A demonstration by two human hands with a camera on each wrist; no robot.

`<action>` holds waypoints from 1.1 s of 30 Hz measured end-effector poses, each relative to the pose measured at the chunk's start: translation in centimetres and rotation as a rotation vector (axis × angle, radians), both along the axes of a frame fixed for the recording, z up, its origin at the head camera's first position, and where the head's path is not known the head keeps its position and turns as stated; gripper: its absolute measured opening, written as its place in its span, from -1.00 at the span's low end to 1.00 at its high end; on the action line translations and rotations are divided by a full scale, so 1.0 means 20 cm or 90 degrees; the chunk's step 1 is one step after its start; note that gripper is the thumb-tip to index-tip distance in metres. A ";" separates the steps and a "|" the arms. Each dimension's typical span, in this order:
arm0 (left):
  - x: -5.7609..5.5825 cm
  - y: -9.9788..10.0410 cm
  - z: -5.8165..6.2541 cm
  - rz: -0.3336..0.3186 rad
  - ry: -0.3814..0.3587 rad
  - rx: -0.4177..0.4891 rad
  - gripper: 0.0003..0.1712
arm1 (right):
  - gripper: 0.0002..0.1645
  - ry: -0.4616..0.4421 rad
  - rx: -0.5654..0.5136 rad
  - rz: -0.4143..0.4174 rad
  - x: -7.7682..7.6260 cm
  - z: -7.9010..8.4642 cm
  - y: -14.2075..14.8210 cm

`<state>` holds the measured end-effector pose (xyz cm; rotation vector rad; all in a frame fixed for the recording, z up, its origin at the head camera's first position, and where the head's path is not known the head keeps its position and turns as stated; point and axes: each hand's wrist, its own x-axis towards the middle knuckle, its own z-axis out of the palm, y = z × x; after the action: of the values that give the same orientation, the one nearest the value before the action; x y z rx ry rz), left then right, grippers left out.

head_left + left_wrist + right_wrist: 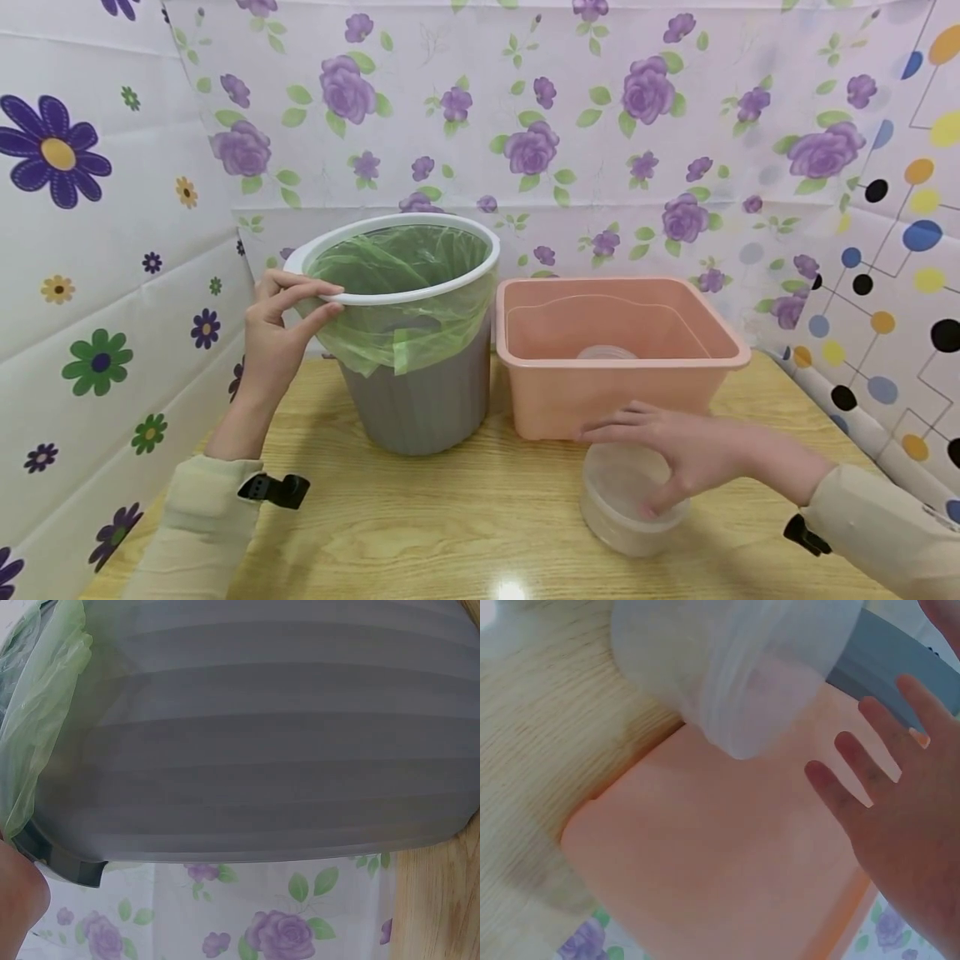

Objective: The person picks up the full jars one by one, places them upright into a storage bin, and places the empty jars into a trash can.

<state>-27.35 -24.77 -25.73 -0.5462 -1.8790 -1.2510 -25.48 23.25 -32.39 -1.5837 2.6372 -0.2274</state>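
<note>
A grey trash can (423,400) with a white rim (427,292) stands on the table, lined with a green plastic bag (450,342) folded over the edge. My left hand (279,337) pinches the rim on the left side, thumb below and fingers above. In the left wrist view, the can's ribbed wall (277,750) fills most of the picture. Over a round translucent plastic container (618,529) hovers my right hand (678,446), fingers spread. The right wrist view shows those fingers (877,727) extended and apart from the container (727,667).
Right of the can, a pink plastic basin (600,400) stands behind the container. Inside it lies a round whitish object (606,353), only partly visible. The wooden table (397,517) meets floral sheets (442,150) at the back and sides.
</note>
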 end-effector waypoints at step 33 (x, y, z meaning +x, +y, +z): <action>0.00 -0.01 0.00 -0.010 0.020 -0.002 -0.78 | 0.30 -0.014 0.124 0.026 0.00 0.03 -0.09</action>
<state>-27.44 -24.93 -25.78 -0.5804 -1.8539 -1.2423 -25.39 21.46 -31.74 -1.5594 2.5186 0.0146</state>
